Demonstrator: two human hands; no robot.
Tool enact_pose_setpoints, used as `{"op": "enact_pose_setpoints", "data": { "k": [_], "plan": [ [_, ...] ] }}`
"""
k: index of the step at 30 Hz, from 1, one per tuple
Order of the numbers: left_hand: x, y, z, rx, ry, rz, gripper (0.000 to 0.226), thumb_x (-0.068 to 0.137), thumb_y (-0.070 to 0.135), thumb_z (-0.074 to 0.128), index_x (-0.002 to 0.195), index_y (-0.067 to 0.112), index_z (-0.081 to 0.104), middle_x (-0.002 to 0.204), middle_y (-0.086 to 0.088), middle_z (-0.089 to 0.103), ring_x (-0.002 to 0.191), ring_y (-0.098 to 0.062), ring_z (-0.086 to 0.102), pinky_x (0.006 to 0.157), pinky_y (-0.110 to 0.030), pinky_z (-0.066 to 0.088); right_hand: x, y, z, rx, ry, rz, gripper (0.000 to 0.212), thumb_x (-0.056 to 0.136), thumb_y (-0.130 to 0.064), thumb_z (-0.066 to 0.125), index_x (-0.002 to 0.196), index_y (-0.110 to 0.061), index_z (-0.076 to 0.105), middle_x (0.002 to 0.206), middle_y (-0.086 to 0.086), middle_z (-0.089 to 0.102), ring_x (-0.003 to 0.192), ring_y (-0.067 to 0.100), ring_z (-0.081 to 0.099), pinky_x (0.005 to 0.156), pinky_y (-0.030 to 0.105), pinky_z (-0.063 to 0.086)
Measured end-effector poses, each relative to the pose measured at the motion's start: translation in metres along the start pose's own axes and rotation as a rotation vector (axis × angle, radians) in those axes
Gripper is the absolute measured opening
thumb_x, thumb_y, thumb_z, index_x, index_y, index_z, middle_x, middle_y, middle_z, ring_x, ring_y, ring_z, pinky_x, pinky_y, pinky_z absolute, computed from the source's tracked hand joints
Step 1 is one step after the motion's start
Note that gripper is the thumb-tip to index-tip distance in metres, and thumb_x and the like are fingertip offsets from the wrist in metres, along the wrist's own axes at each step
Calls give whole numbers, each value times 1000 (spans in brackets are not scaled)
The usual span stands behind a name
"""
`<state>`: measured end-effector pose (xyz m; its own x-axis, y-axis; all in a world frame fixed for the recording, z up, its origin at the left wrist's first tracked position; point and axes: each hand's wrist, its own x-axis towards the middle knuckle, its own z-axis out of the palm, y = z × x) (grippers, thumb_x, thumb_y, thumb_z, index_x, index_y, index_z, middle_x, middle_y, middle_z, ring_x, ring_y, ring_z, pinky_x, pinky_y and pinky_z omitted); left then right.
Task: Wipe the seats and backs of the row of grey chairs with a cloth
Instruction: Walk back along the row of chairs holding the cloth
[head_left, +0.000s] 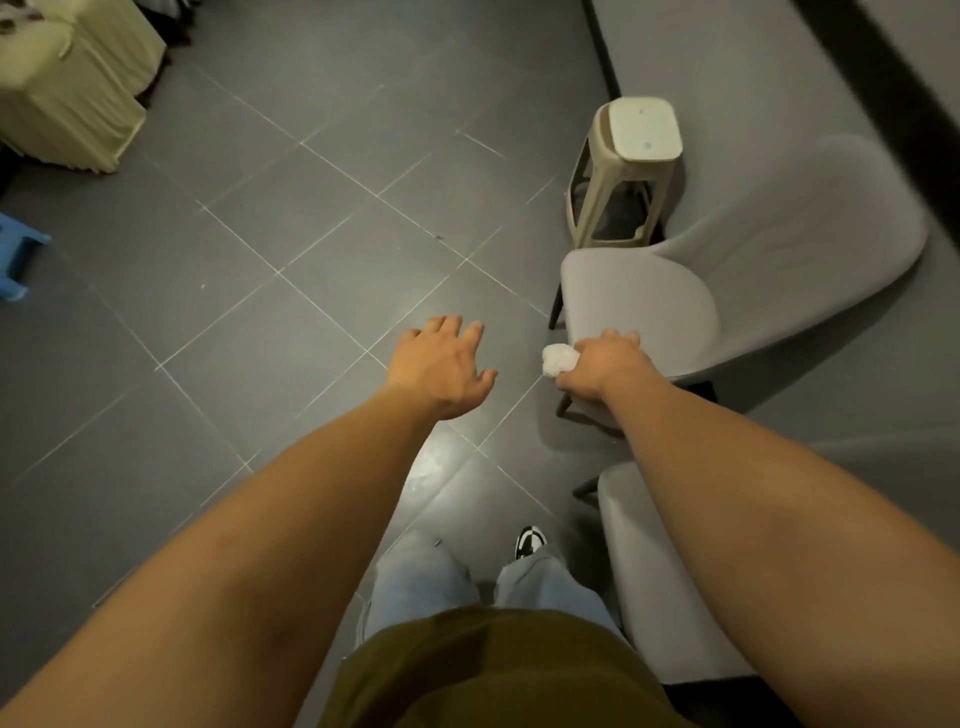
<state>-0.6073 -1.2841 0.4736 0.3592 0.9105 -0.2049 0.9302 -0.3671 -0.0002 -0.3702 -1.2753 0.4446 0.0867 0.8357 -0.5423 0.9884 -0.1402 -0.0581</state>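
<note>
The left hand (441, 366) hangs over the tiled floor (249, 249), fingers spread and released, holding nothing and touching nothing; it sits well left of the chairs and looks to be only balancing the reach.

Just to its right, the white cloth (558, 359) bulges from the thumb side of the right hand (602, 364), whose fingers are clenched round it. That hand rests at the front near corner of the seat of the grey chair (639, 301), so the cloth is at the seat's edge. I cannot tell whether the cloth itself presses on the fabric.

From there almost all of the seat lies ahead and to the right of the fingers, and beyond it the curved chair back (810, 244) sweeps further right. The right hand is plainly the nearer one, so the coming stroke probably runs away from the body, across the seat towards the back.

A second grey chair (670, 597) stands nearer the person, under the right forearm.
</note>
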Motion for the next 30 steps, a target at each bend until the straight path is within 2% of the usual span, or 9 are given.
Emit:
{"op": "enact_pose_setpoints", "data": {
  "k": [7, 11, 15, 18, 21, 24, 30],
  "plan": [
    [75, -47, -4, 31, -80, -69, 70, 93, 63, 32, 147, 19, 31, 146, -12, 41, 135, -31, 35, 103, -48, 36, 73, -26, -23, 50, -31, -21, 57, 81, -60, 64, 127, -28, 55, 108, 5, 36, 116, 31, 36, 79, 39, 37],
    [123, -92, -2, 28, -122, -104, 70, 92, 63, 34, 147, 20, 32, 145, -12, 42, 134, -30, 37, 103, -48, 36, 118, -30, -46, 50, -37, 56, 61, 82, -59, 63, 134, -28, 54, 111, 6, 39, 118, 32, 36, 81, 40, 38],
    [194, -141, -6, 21, -112, -62, 71, 93, 63, 34, 149, 20, 30, 146, -11, 42, 134, -30, 37, 103, -47, 35, 173, -47, -83, 27, -17, 138, 63, 84, -60, 62, 137, -27, 53, 123, 10, 45, 120, 33, 37, 80, 39, 37],
    [251, -180, -16, 9, -106, -44, 71, 93, 64, 33, 148, 20, 30, 144, -11, 44, 132, -31, 39, 101, -47, 37, 212, -68, -111, 47, -3, 197, 65, 81, -61, 63, 137, -28, 55, 115, 8, 42, 118, 33, 37, 80, 39, 37],
    [297, -211, -21, 22, -129, -15, 69, 93, 63, 33, 146, 19, 32, 141, -12, 45, 129, -32, 41, 99, -47, 38, 248, -87, -134, 46, 9, 223, 71, 80, -65, 62, 140, -31, 52, 124, 10, 45, 119, 34, 38, 82, 41, 36],
    [330, -230, -23, 23, -172, 11, 70, 93, 63, 33, 147, 19, 31, 142, -12, 44, 130, -32, 40, 99, -48, 38, 280, -102, -155, 58, 10, 249, 75, 80, -67, 62, 144, -32, 48, 135, 12, 45, 124, 35, 38, 90, 44, 39],
    [394, -254, -24, 28, -224, 39, 71, 93, 64, 33, 148, 19, 30, 145, -12, 42, 133, -32, 37, 103, -50, 35, 334, -111, -189, 108, 2, 298, 67, 79, -63, 65, 138, -32, 53, 128, 9, 45, 122, 34, 38, 94, 44, 42]
  ]
}}
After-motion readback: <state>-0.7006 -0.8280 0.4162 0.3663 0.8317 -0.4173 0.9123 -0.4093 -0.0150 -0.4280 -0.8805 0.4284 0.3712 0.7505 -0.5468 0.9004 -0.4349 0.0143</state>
